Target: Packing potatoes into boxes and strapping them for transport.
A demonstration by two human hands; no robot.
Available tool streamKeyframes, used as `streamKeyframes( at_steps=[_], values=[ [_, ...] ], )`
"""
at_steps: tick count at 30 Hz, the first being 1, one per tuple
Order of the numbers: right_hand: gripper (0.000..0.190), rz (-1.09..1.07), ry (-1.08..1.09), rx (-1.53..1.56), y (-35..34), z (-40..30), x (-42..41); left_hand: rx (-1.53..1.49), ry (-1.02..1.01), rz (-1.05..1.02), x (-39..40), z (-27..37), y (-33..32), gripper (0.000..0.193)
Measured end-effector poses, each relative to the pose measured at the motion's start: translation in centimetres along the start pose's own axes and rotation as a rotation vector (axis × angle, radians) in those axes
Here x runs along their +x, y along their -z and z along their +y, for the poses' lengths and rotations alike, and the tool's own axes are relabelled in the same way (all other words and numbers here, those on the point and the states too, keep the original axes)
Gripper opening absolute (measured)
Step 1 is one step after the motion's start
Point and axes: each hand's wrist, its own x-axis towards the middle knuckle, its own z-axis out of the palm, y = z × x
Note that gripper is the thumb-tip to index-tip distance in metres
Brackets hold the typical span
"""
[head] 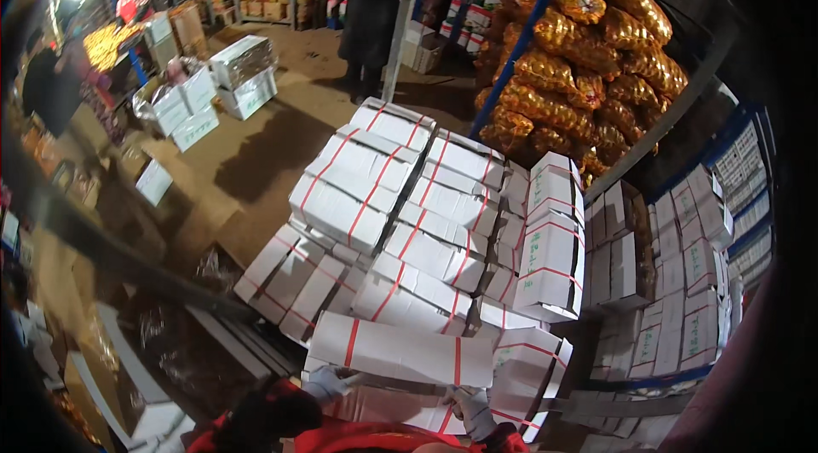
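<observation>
A white cardboard carton (402, 347) bound with two red straps lies in front of my body, at the near end of a stack of similar cartons. My left hand (327, 384), in a pale glove, has its fingers pinched at the left red strap along the carton's near edge. At the right red strap (457, 357), my gloved right hand (471, 411) has its fingers curled around the band. The fingertips of both hands are partly hidden. Beyond the carton, strapped cartons (415, 245) stand in rows, and two marked with green writing (549, 261) sit higher on the right.
Netted sacks of round produce (575, 76) are piled behind a blue post (524, 37). More cartons (687, 267) stand at right. A person in a dark apron (367, 12) stands beyond the stack. Open boxes (176, 101) are on the floor, and people work at far left.
</observation>
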Motion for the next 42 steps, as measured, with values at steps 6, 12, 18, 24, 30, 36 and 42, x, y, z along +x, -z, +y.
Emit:
streamKeyframes(
  at_steps=[6,12,18,24,30,36,42],
  values=[
    [0.023,0.026,-0.149,0.105,-6.9,-0.5,2.9,0.163,0.053,-0.042,1.5,2.9,8.3,0.052],
    [0.018,0.081,-0.193,0.177,-13.9,-0.5,6.1,-0.172,-0.127,0.216,4.1,0.8,14.3,0.038],
    [0.023,-0.116,-0.183,-0.014,-16.5,-1.2,9.1,-0.163,0.226,0.267,2.8,1.9,16.8,0.039],
    [0.025,-0.016,-0.118,-0.045,-17.2,-1.4,8.6,-0.020,0.263,0.107,2.5,1.0,17.3,0.043],
    [0.028,0.107,-0.002,0.095,-10.6,-0.8,12.6,0.347,0.087,0.000,6.7,7.6,13.0,0.044],
    [0.031,0.220,0.187,-0.208,-5.9,-4.5,16.3,-0.221,-0.081,0.002,16.3,3.9,7.1,0.023],
    [0.018,0.324,-0.101,-0.066,4.6,-1.4,23.5,-0.174,-0.020,-0.126,24.6,4.3,-4.0,0.026]
  ],
)
